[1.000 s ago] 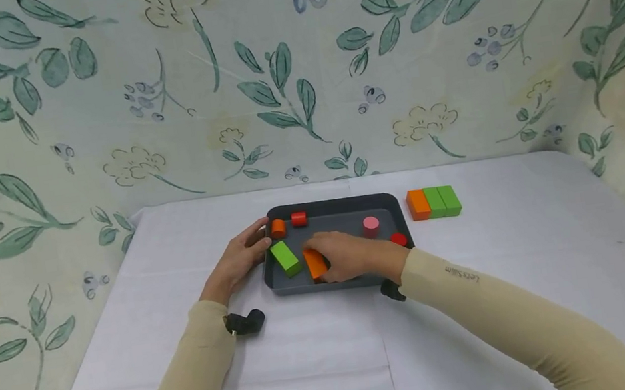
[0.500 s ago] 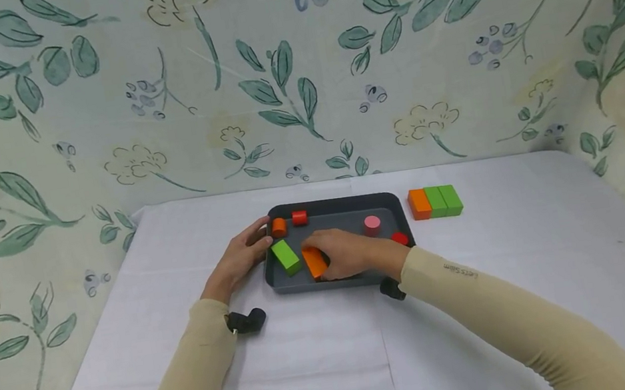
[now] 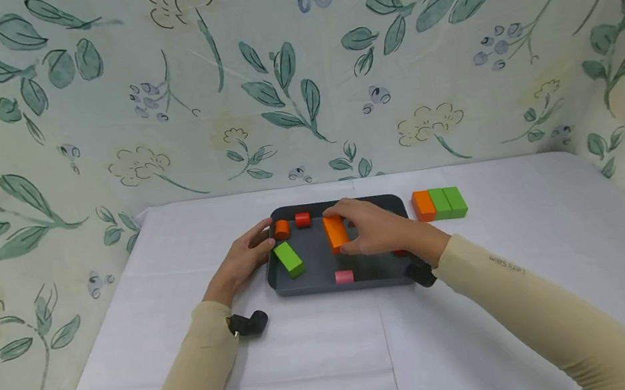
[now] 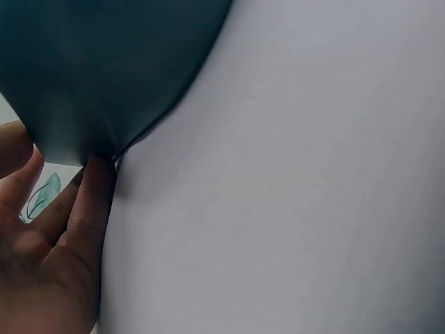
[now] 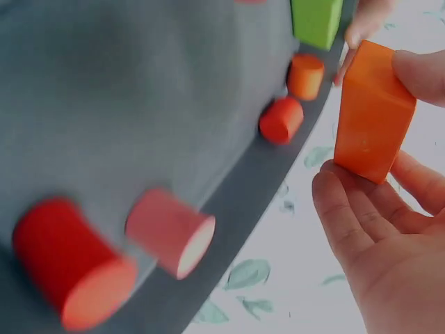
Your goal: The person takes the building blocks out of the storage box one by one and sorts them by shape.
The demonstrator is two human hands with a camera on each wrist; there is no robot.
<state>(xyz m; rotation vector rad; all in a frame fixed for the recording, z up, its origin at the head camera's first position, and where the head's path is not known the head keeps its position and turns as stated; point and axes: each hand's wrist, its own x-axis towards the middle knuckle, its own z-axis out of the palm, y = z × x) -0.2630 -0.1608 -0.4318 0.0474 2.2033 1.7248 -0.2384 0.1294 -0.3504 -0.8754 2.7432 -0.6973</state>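
Head view, near the centre of the frame: the right hand (image 3: 374, 226) is over the grey tray (image 3: 313, 242), its thumb and fingers clamped on an orange block (image 3: 335, 235); the right wrist view has that block at the right of the frame, thumb on one end and fingertips at the other, seemingly off the tray floor, so I judge the step in hand to be a lift or carry. Left of centre, the left hand (image 3: 245, 255) rests against the tray's left end, fingers somewhat apart and round no block; the left wrist view shows fingertips touching the tray's outer side.

A green block (image 3: 288, 260) lies aslant in the tray's left part; just above it in the frame are an orange cylinder (image 3: 281, 229) and a red cylinder (image 3: 302, 219); a pink cylinder (image 3: 344, 276) lies by the lower rim; right of the tray, a second orange block (image 3: 423, 207) and two green blocks (image 3: 439, 204) sit side by side, touching.

The next move, as I judge it, calls for a firm pinch and enough height to pass the second pink cylinder (image 5: 170, 233) and second red cylinder (image 5: 73, 264), lower left in the right wrist view; the left hand's touch should suffice to steady the tray.
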